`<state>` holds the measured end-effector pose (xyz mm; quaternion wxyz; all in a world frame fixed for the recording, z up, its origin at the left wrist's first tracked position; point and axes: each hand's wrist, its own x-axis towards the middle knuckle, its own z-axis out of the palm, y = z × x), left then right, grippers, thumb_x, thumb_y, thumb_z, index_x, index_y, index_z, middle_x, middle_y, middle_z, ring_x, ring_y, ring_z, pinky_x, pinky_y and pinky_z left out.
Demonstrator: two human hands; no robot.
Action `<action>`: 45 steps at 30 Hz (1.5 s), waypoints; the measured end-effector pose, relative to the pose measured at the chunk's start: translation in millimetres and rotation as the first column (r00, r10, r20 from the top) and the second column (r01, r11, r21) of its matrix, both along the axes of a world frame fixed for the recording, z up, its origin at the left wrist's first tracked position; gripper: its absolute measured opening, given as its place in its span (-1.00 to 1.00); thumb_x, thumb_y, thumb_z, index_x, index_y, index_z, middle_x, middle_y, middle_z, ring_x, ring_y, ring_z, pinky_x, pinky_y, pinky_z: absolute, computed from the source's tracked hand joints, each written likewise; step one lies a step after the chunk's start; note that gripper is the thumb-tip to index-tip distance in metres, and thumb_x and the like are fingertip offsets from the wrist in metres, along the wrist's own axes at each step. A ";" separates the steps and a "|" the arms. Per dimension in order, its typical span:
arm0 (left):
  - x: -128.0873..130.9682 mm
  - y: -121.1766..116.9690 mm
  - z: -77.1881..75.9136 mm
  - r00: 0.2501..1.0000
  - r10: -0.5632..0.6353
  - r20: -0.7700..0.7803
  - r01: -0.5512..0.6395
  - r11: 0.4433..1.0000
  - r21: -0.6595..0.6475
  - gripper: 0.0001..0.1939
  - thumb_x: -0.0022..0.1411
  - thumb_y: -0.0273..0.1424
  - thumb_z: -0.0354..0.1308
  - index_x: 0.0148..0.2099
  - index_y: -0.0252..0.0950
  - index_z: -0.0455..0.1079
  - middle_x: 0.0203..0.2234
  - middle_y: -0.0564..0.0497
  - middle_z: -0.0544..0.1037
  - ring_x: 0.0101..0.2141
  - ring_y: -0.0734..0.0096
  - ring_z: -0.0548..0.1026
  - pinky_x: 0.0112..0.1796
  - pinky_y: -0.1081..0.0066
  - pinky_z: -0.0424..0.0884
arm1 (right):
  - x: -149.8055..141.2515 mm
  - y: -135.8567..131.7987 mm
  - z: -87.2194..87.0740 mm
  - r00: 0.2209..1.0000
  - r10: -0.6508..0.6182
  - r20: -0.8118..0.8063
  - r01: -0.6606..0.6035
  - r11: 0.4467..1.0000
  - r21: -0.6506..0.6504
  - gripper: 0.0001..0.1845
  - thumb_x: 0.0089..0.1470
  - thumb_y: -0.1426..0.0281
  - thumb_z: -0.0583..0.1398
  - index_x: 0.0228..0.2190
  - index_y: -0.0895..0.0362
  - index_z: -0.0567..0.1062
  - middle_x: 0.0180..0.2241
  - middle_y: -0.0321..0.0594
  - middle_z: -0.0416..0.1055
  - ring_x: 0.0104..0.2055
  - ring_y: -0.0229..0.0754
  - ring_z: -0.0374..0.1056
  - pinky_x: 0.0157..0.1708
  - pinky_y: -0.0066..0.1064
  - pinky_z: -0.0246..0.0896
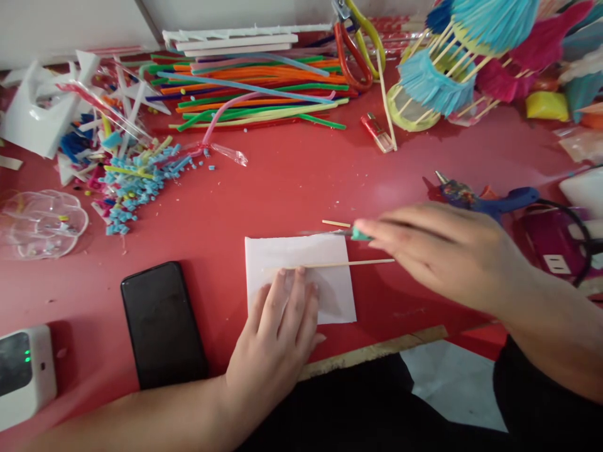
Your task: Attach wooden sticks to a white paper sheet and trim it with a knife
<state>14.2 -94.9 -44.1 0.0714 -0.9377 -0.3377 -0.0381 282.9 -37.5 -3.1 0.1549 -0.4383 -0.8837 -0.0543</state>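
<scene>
My left hand (280, 329) lies flat with fingers spread on a folded sheet of white paper (332, 301). Its fingertips press against a thin wooden stick (351, 263), whose right end reaches past the paper's edge. Blurred by motion, my right hand (438, 254) is closed around a slim metal tool with a teal handle (360, 233); its thin tip points left over the paper's top edge, and the exact kind cannot be made out. A short cut piece of stick (336, 223) rests on the red table just above the paper.
A black phone (162, 323) is left of the paper. Colourful pipe cleaners (254, 81), pliers (358, 44) and a pile of small blue bits (136, 182) lie at the back. Blue fringed crafts (433, 81) stand back right, near a hot glue gun (475, 194).
</scene>
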 end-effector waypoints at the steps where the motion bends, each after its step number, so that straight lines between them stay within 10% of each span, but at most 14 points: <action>1: 0.0 0.1 0.2 1.000 0.000 -0.002 0.000 1.000 0.002 -0.37 0.36 -0.11 0.07 0.27 -0.49 0.29 0.24 -0.32 0.37 0.20 -0.16 0.34 0.10 0.08 0.37 | -5.4 -1.9 1.8 0.999 0.037 -0.010 -0.037 0.999 -0.011 -0.64 0.22 0.57 0.16 -0.01 0.04 0.52 -0.20 -0.24 0.57 -0.23 -0.21 0.48 -0.21 -0.38 0.37; 45: 1.2 -0.1 0.7 1.000 0.013 0.007 -0.013 1.000 -0.003 -0.40 0.38 -0.14 0.06 0.27 -0.49 0.31 0.20 -0.31 0.42 0.18 -0.19 0.38 0.07 0.07 0.45 | -42.9 -0.4 23.5 0.961 0.218 0.172 -0.209 0.976 -0.068 -0.65 0.20 0.58 0.11 -0.07 0.15 0.58 -0.33 -0.15 0.56 -0.30 -0.16 0.45 -0.32 -0.35 0.25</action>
